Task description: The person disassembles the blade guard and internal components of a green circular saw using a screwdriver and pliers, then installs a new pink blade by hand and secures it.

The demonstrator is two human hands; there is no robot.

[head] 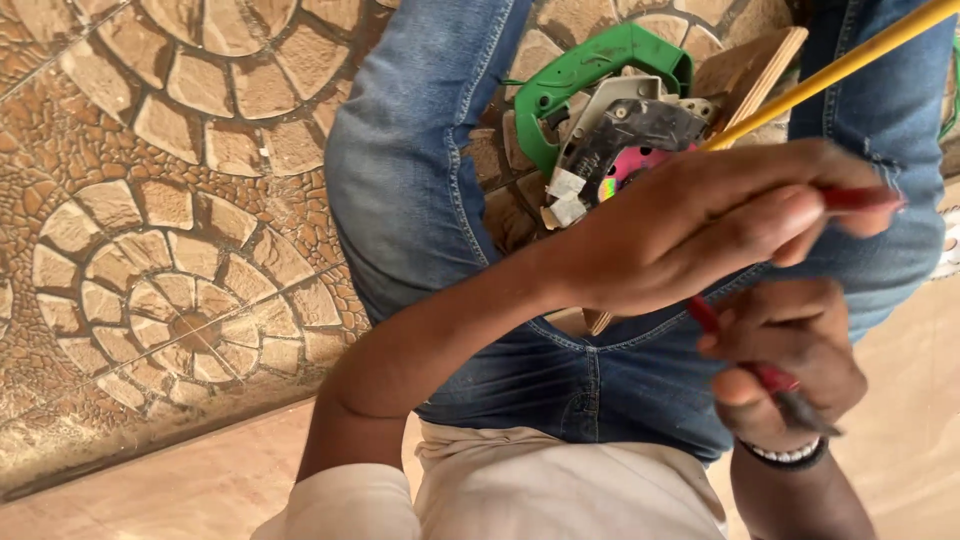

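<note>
1. Just below the green-handled power tool (590, 70), lying on its side on the patterned tile floor (170, 230) between the jeans-clad legs (400, 180): hovering with the left hand (700, 235), fingers pressed together around a red grip (860, 198) jutting from the fist on the side away from the tool.
2. Farther below the power tool, closing the right hand (785, 365) tight around a red-handled tool (765, 375), its dark tip pointing away from the power tool.
3. Crossing over the power tool's far side, slanting a yellow stick (850, 62) past the left hand; not telling whether any finger is touching it.
4. Judging the work as under way: both hands gripping tools, neither touching the power tool, its dark and metal parts sitting in place.
5. Counting: one power tool, one yellow stick, two hands, one beaded bracelet (790, 455), at least two wooden offcuts (755, 65) beside the power tool, two red grips, possibly belonging to one tool.
</note>
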